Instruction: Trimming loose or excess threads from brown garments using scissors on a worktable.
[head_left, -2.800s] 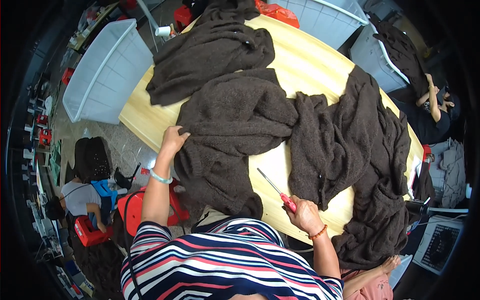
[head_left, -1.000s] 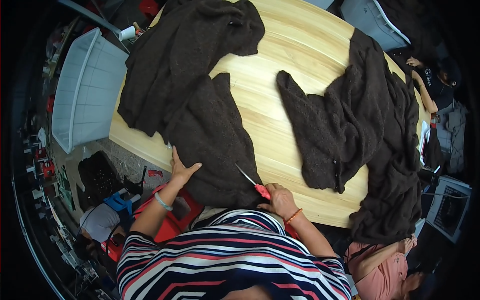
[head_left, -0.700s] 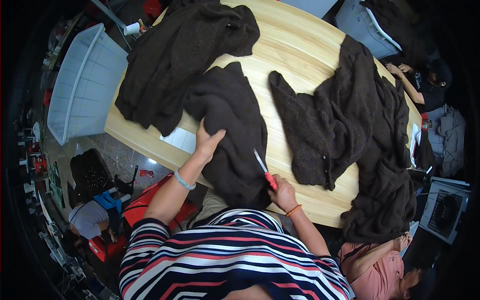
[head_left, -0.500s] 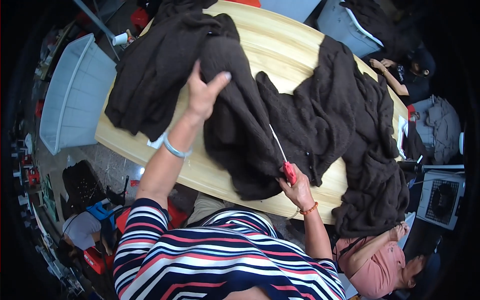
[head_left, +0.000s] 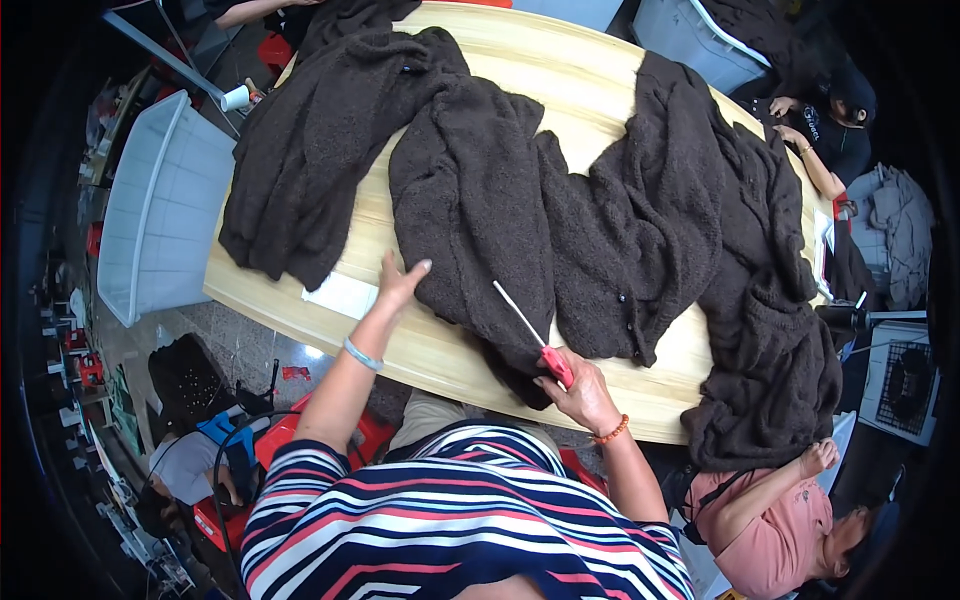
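Observation:
Several dark brown knitted garments lie across the table (head_left: 565,60), some with small buttons showing. In front of me is one knitted garment (head_left: 470,190), spread out with its lower end at the table's near edge. My left hand (head_left: 400,285) is at this garment's left edge, thumb and fingers apart, not gripping it. My right hand (head_left: 588,395) is closed round a red-handled tool (head_left: 555,368) with a long thin metal shaft, which points up and left over the cloth. Its exact kind is hard to tell. To the right lies another buttoned garment (head_left: 650,230).
At the left stands a large pale bin (head_left: 150,210); another pale bin (head_left: 690,50) is at the far right. One person in pink (head_left: 765,520) sits at the near right, another in dark clothes (head_left: 840,130) at the far right. A white paper (head_left: 345,295) lies near my left hand.
My left hand has come down and toward me from the garment's upper part, and the cloth now lies flatter. My right hand has shifted slightly left and nearer with the tool.

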